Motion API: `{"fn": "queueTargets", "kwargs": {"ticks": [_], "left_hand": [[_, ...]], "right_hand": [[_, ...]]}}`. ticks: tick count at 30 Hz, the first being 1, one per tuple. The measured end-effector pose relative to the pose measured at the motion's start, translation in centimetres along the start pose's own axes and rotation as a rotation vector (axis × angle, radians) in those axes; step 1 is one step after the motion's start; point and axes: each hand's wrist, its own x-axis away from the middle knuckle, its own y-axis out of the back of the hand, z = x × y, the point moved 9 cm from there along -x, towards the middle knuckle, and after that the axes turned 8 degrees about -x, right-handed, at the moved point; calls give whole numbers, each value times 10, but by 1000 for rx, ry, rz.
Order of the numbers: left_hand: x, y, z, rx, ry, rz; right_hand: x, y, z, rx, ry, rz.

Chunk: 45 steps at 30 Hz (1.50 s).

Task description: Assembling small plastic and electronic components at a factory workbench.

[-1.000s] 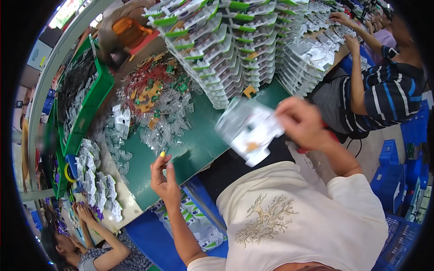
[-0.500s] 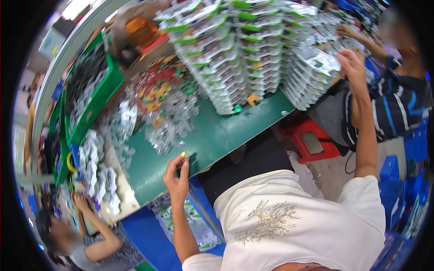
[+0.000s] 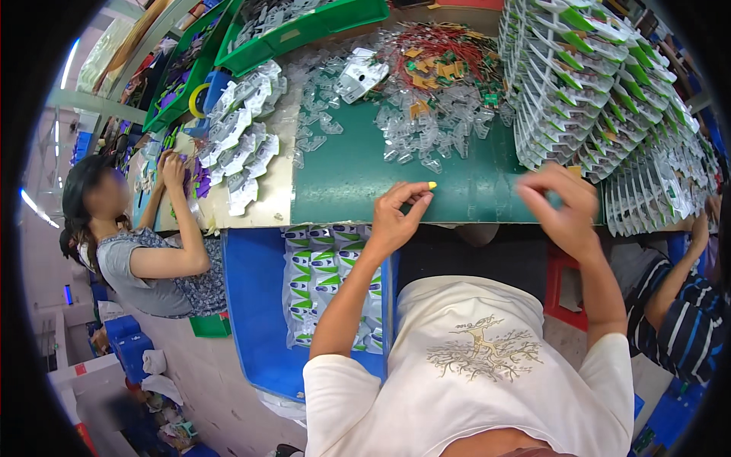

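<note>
Two bare hands at the green counter, nothing yet picked up

Two hands work at the near edge of the green counter (image 3: 358,175). The left hand (image 3: 396,217) rests on that edge with its fingers loosely curled and the forefinger, capped by a yellow fingertip cover (image 3: 432,185), stretched flat on the mat; its grip pinches nothing. The right hand (image 3: 560,209) hovers just over the edge, blurred by motion, fingers curled inward. Whether its grip closes on anything I cannot tell.

Just beyond the left grip, a little further up the mat, lies a loose heap of clear plastic blister shells (image 3: 426,129), and behind that a tangle of red and green small parts (image 3: 438,57). Right beside and beyond the right grip rise leaning stacks of packed blister cards (image 3: 594,91), white with green corners. Below the left forearm, a blue bin (image 3: 259,320) holds more packed cards.

By my reading, this is a pause between pieces: one unit looks set aside and the next is not yet taken. The next move likely calls for a short forward reach from the left grip into the clear shells, separating a single shell from the nested heap.
</note>
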Motion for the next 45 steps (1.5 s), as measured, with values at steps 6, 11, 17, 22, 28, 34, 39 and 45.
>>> {"fn": "queueTargets", "kwargs": {"ticks": [6,11,17,22,28,34,39,45], "left_hand": [[-1,-2,-12,17,-61,6],[1,2,-13,12,-122,-14],[1,5,-16,8,-167,-17],[-1,9,-6,158,-26,-19],[-6,30,-14,654,197,-82],[-18,31,-66,623,62,-22],[-7,22,-73,540,113,-68],[-4,16,-68,511,155,-56]], "right_hand": [[-101,-109,-102,106,-151,-57],[-136,-132,-134,355,-159,-99],[-157,-103,-105,-547,-320,-175],[-119,-106,-77,-265,-382,52],[-39,-93,-48,-114,-266,137],[-15,-75,-25,15,-145,141],[-4,-63,-20,183,57,35],[4,-55,-23,192,39,51]]}}
